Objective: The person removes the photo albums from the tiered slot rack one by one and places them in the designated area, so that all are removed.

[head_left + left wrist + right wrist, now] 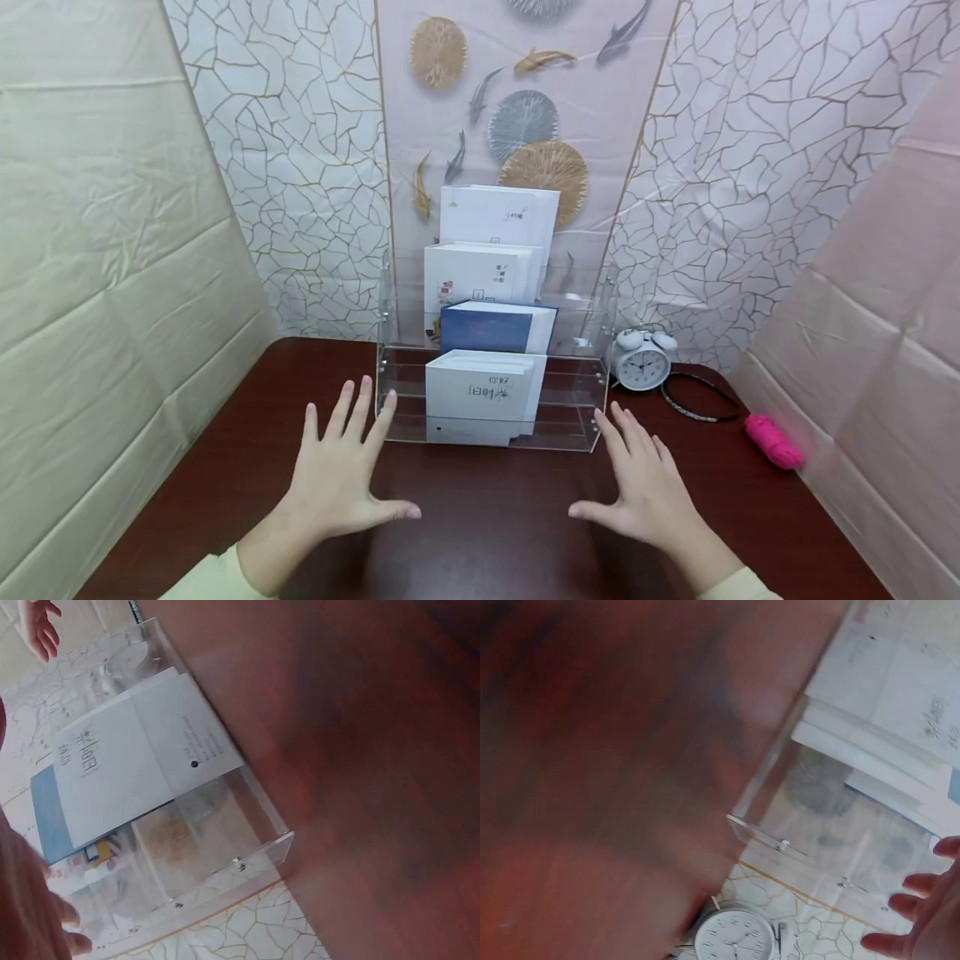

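Observation:
A clear acrylic tiered rack [566,417] stands on the dark red table against the back wall. On its tiers lean a white book [480,385] in front, a blue book [483,329], another white book [468,275], and a further white book [491,212] at the top. My left hand [333,475] hovers over the table at the rack's front left, fingers spread, holding nothing. Over on the front right, my right hand [641,487] is likewise spread with nothing in it. In the head view both hands' fingertips appear close to the rack's lower corners; contact cannot be told.
To the right of the rack stands a white twin-bell alarm clock [642,360]. A dark thin band [697,408] lies beside it, and a bright pink yarn skein [774,442] rests near the right wall. Fabric-covered walls [120,250] enclose the table on three sides.

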